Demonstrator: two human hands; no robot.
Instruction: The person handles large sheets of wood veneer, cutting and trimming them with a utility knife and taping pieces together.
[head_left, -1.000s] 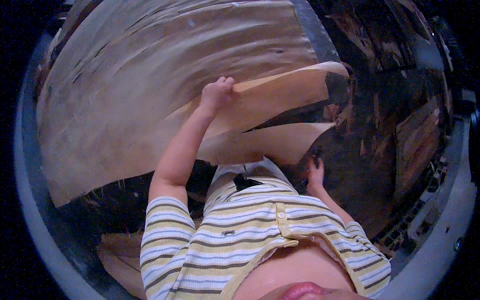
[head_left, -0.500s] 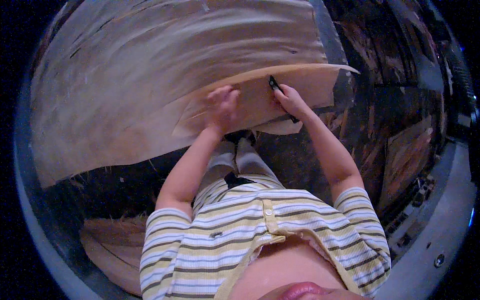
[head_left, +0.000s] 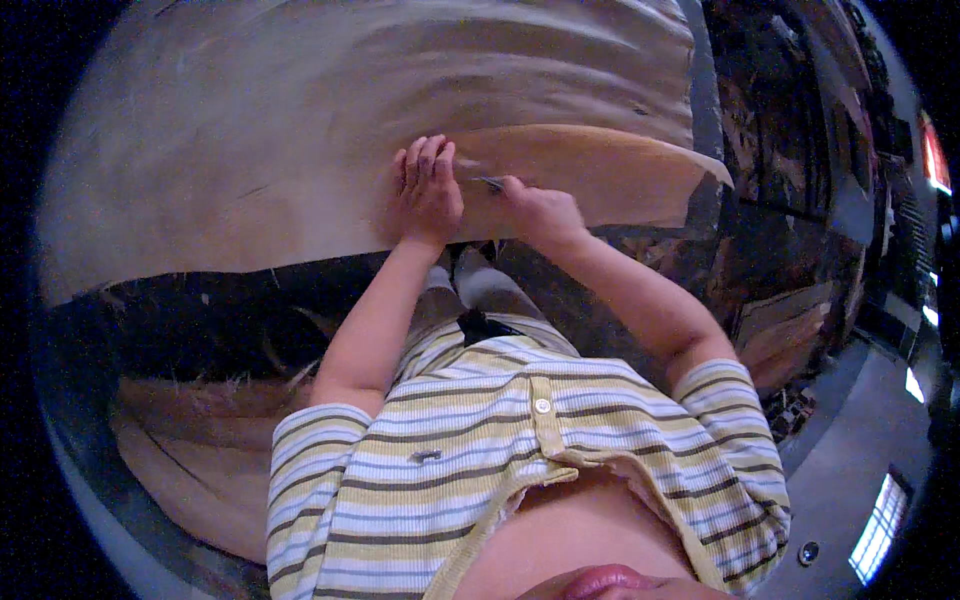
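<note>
A wide, pale brown sheet (head_left: 250,130), thin and wavy like wood veneer, covers the work surface in front of me. An orange-brown piece (head_left: 620,175) of similar material lies along its near right side. My left hand (head_left: 430,190) presses down on the near part, fingers stretched forward and slightly apart. Just right of it, my right hand (head_left: 545,212) is closed around a utility knife (head_left: 490,183). Only the knife's slim front end shows, pointing left toward my left hand, at or very near the sheet; the fist hides its handle.
Another brown sheet (head_left: 190,450) lies low at the left. Dark, cluttered scraps (head_left: 770,130) fill the right side, with a brown panel (head_left: 785,325) among them. A bright window (head_left: 880,528) shows at the lower right. My legs stand close to the surface's near edge.
My left hand has settled flat on the sheet. The knife has turned from pointing away to pointing left, and my right hand has come nearer the left. The orange-brown piece now lies flatter.
</note>
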